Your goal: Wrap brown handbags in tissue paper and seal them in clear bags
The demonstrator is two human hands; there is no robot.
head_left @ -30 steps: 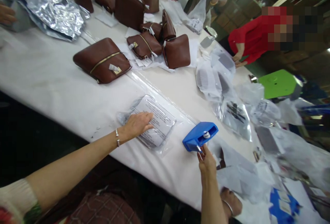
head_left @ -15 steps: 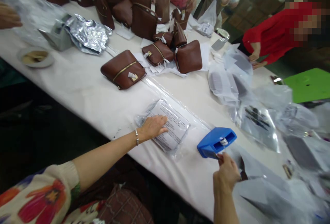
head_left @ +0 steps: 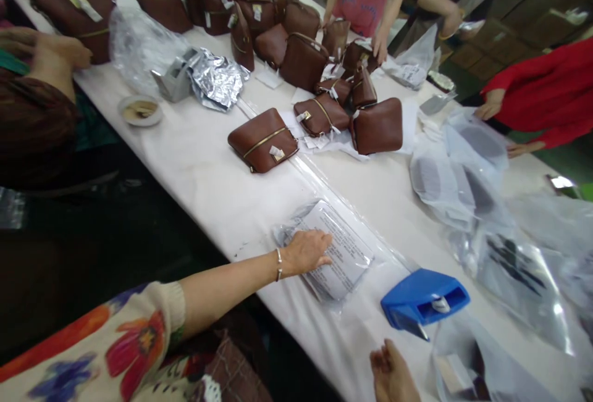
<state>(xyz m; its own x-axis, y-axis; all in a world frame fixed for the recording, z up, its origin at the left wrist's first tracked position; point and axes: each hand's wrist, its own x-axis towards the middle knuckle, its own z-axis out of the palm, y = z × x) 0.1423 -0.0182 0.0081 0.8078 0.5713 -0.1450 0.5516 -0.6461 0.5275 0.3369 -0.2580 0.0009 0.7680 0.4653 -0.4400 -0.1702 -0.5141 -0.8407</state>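
Note:
My left hand (head_left: 306,252) lies flat, fingers stretched, on a clear plastic packet (head_left: 340,247) with printed text across its face. A bracelet circles that wrist. The packet rests on the white-covered table (head_left: 199,186). To its right stands a blue tape dispenser (head_left: 419,297), with a white piece in its slot and a metal blade at the near end. Below this, at the bottom of the view, my right hand (head_left: 391,371) is apart from the dispenser, its fingers loosely bent with nothing visible in them. Beyond the packet lies a brown handbag (head_left: 264,141) with a gold zip.
Several more brown handbags (head_left: 303,59) crowd the table's far side. Crumpled silver foil (head_left: 217,81) and a white bowl (head_left: 139,110) lie to the left. Bags in clear plastic (head_left: 463,186) cover the right side. Other people stand around, one in a red sleeve (head_left: 546,81).
My right hand has left the dispenser's near end and moved down towards me. My left hand stays on the packet. The whole view has shifted, so everything sits further right and lower.

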